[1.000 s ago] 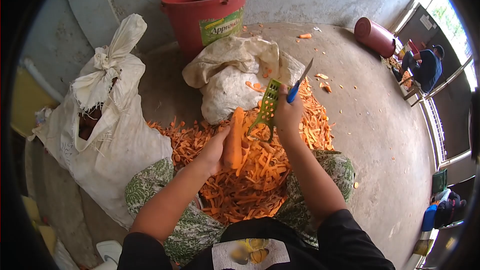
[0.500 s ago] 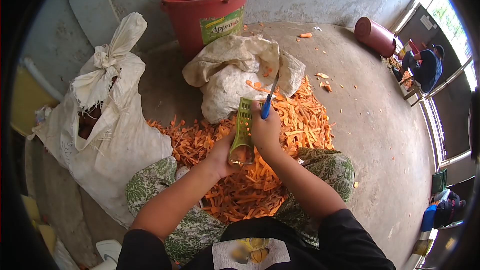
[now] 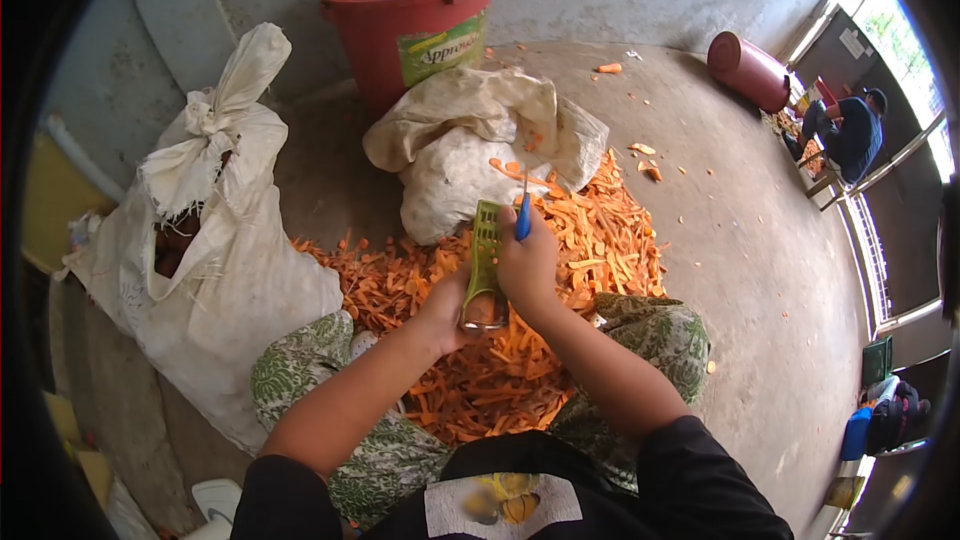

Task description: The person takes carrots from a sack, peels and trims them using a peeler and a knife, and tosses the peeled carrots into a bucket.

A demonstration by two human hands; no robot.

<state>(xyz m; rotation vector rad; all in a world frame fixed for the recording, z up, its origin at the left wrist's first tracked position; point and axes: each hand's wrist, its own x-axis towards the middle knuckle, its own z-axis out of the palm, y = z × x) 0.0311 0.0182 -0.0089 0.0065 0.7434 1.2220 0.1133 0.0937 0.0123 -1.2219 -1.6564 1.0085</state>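
My left hand (image 3: 449,308) is closed around a green plastic peeler (image 3: 486,250), which has rows of holes in its handle and a wide lower end. My right hand (image 3: 528,258) grips a small knife by its blue handle (image 3: 523,217), its thin blade pointing up and away. The fingers of that hand also lie against the right side of the peeler. Under both hands spreads a heap of orange peelings and strips (image 3: 490,390), lying between my patterned trouser legs. What the left fingertips do behind the peeler is hidden.
A crumpled white sack (image 3: 450,175) lies just beyond the heap, before a red bucket (image 3: 375,50). At left stands a tied, full sack (image 3: 215,270) with a hole in its side. Far right, a person (image 3: 858,135) sits near a tipped red barrel (image 3: 745,72).
The knife has swung from leaning right to nearly upright, slightly left. Both hands stay close together, and the peeler has tilted a little.
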